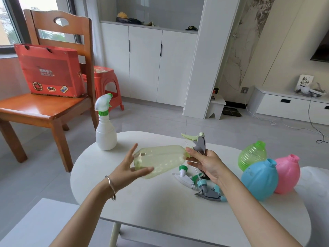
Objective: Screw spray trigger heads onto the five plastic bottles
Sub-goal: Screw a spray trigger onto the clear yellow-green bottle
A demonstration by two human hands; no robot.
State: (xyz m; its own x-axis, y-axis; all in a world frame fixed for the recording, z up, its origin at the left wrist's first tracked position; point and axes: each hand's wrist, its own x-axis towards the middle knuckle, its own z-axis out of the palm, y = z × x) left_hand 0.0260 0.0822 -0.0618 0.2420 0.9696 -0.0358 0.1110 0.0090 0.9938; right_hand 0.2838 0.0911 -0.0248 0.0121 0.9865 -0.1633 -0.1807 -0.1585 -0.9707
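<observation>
A pale yellow-green translucent bottle lies sideways in the air over the white table. My left hand cups its base with spread fingers. My right hand grips the grey and light-green trigger head at the bottle's neck. A white bottle with a white and green trigger head stands upright at the table's far left. Ribbed green, blue and pink bottles without heads sit at the right. Loose heads lie below my right hand: one white and green, one grey and blue.
A wooden chair with a red gift bag stands far left, and a red plastic stool sits behind it. White cabinets line the back wall. A pale seat edge shows at the lower left.
</observation>
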